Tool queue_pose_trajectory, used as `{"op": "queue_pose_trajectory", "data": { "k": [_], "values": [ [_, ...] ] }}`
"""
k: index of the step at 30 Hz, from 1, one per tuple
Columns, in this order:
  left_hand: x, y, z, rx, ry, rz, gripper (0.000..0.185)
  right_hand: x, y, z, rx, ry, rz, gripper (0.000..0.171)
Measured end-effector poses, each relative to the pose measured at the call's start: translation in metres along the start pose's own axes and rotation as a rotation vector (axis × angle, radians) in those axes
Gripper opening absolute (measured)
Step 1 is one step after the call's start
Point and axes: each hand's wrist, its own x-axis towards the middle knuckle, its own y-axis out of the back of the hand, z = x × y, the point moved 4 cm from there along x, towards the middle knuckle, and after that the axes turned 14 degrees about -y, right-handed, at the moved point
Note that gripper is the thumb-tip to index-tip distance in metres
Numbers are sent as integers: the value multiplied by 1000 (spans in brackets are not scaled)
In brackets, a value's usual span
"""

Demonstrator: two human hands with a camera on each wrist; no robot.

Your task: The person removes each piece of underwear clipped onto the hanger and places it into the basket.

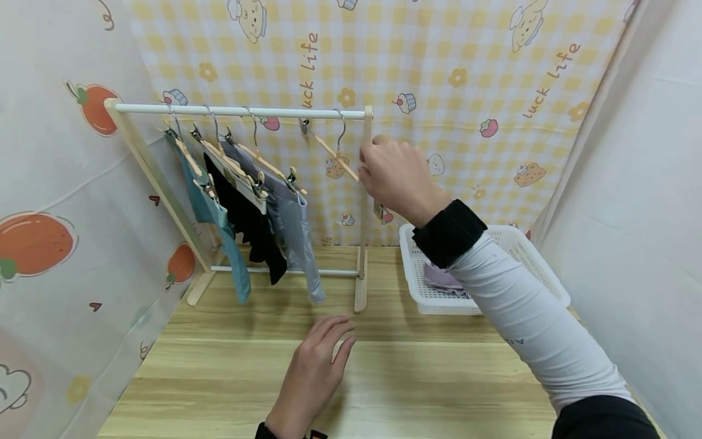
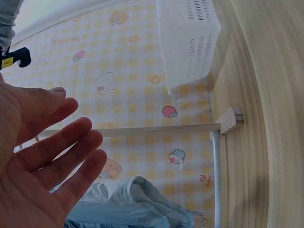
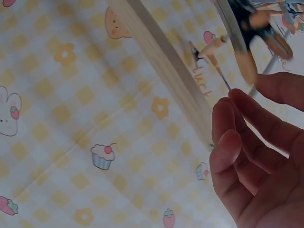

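In the head view my right hand (image 1: 397,174) is raised at the rack's right post, fingers curled at the near end of a bare wooden clip hanger (image 1: 328,150). The hanger hooks over the rail and slants toward me; my hand hides its near end. In the right wrist view, my thumb and index finger (image 3: 244,107) close in on the tip of its blurred clip (image 3: 247,69). My left hand (image 1: 320,366) hovers low over the table, its fingers loosely bent and holding nothing.
A small clothes rack (image 1: 236,111) carries blue trousers (image 1: 233,256), a black garment (image 1: 249,225) and grey trousers (image 1: 293,228) on clip hangers. At right stands a white basket (image 1: 412,271) with folded lilac cloth (image 1: 441,277), partly behind my right arm. A patterned curtain (image 1: 460,128) hangs behind.
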Motion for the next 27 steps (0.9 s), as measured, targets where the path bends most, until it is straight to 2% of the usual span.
{"op": "queue_pose_trajectory", "data": {
  "k": [5,9,15,20,27],
  "values": [
    [-1,-1,1,-13,16,-15,28,-5,11,-14,25,32,31,22],
    [0,-1,2,-20,20,-24,28,-6,17,-32,4,82,38,25],
    [1,-2,3,-7,19,-28,26,-4,18,-66,30,107,-74,29],
    [2,-3,4,6,13,-22,27,-4,6,-90,20,137,-134,30],
    [2,-1,4,18,9,-10,27,5,-23,-105,14,124,-186,28]
  ]
}}
